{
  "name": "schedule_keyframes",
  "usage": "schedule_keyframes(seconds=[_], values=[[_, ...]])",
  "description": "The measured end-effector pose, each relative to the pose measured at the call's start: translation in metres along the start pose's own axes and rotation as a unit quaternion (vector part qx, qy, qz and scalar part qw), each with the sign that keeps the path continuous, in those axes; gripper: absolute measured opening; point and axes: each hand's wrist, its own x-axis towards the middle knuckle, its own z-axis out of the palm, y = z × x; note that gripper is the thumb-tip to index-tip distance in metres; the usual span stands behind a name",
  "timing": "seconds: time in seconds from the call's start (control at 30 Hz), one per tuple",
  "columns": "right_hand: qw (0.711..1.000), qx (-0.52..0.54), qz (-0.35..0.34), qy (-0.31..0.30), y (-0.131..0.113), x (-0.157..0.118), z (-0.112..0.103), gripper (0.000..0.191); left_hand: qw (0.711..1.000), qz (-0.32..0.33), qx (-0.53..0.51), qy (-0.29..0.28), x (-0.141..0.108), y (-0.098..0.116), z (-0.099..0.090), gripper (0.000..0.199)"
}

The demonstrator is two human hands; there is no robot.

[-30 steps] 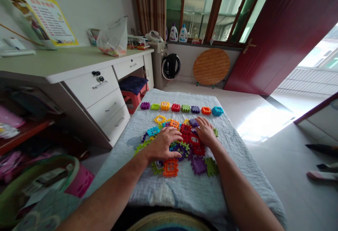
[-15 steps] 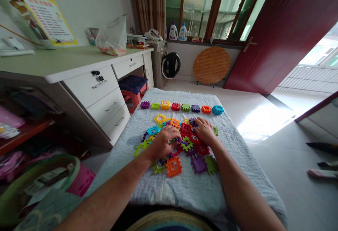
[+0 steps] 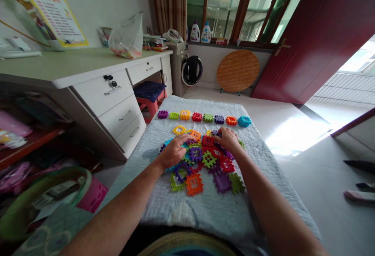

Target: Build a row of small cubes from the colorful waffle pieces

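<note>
A loose pile of flat notched plastic pieces lies on the cloth-covered table (image 3: 172, 209), among them a purple frame (image 3: 195, 153), a green one (image 3: 209, 159) and an orange one (image 3: 194, 184). Over the pile's left side is my left hand (image 3: 175, 150), its fingers apart above the pieces, with nothing seen in it. My right hand (image 3: 229, 139) is at the back right of the pile, its fingers closed around a dark purple piece (image 3: 216, 133). Behind the pile runs a row of assembled blocks, from a purple block (image 3: 163, 114) to a blue block (image 3: 244, 121).
A desk (image 3: 96, 59) with a plastic bag (image 3: 128, 37) stands at the left. Beyond the table are a stool (image 3: 150, 92), a washing machine (image 3: 177, 68) and a round wooden board (image 3: 238, 70). A basket (image 3: 84, 193) sits at the lower left.
My left hand has let go of the purple frame, which now lies on the pile, and has moved slightly left and opened. My right fingers have drawn together at the dark purple piece.
</note>
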Motion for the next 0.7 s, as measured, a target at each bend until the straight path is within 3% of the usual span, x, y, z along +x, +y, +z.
schedule_keyframes(seconds=[0.17,0.37,0.47,0.57,0.7], values=[[0.995,0.073,0.002,0.071,-0.002,-0.001,0.012,0.063,0.996,-0.043,-0.006,0.082,0.001,-0.014,-0.006,0.042],[0.969,0.187,-0.102,0.124,-0.001,-0.016,-0.002,0.063,0.989,-0.071,0.011,0.132,0.002,-0.019,-0.007,0.034],[0.938,0.264,-0.221,0.041,-0.012,-0.031,-0.018,0.065,0.983,-0.082,0.019,0.162,0.002,-0.024,-0.007,0.031],[0.913,0.282,-0.286,-0.069,-0.031,-0.048,-0.031,0.070,0.977,-0.100,0.022,0.189,0.002,-0.029,-0.007,0.028],[0.900,0.259,-0.338,-0.093,-0.051,-0.062,-0.034,0.074,0.969,-0.123,0.021,0.213,0.002,-0.033,-0.007,0.025]])
